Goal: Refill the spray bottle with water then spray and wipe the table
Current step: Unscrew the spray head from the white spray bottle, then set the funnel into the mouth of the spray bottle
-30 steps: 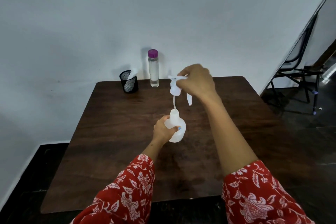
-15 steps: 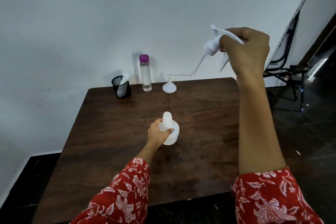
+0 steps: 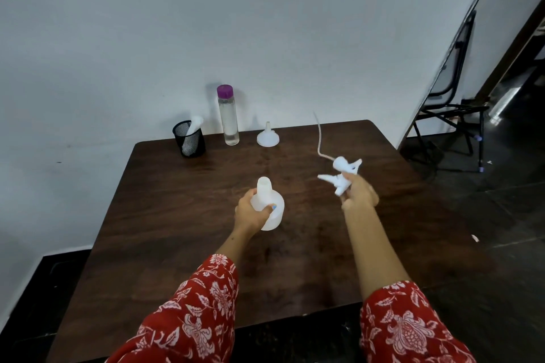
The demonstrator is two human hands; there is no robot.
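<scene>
A white spray bottle body (image 3: 269, 205) stands upright on the dark wooden table (image 3: 188, 244), its neck uncapped. My left hand (image 3: 250, 212) grips it around the shoulder. My right hand (image 3: 358, 191) holds the white spray head (image 3: 342, 172) low over the table to the right of the bottle, with its thin dip tube curving up and back. At the far edge stand a clear water bottle (image 3: 227, 116) with a purple cap and a small white funnel (image 3: 267, 135), mouth down.
A black mesh cup (image 3: 189, 138) with a white cloth inside sits at the table's far left corner. The white wall runs right behind the table. A black folding chair (image 3: 451, 109) stands on the dark floor to the right.
My right hand pulled the spray head out of the bottle, swung it up high to the right, then lowered it down near the table. My left hand kept holding the bottle.
</scene>
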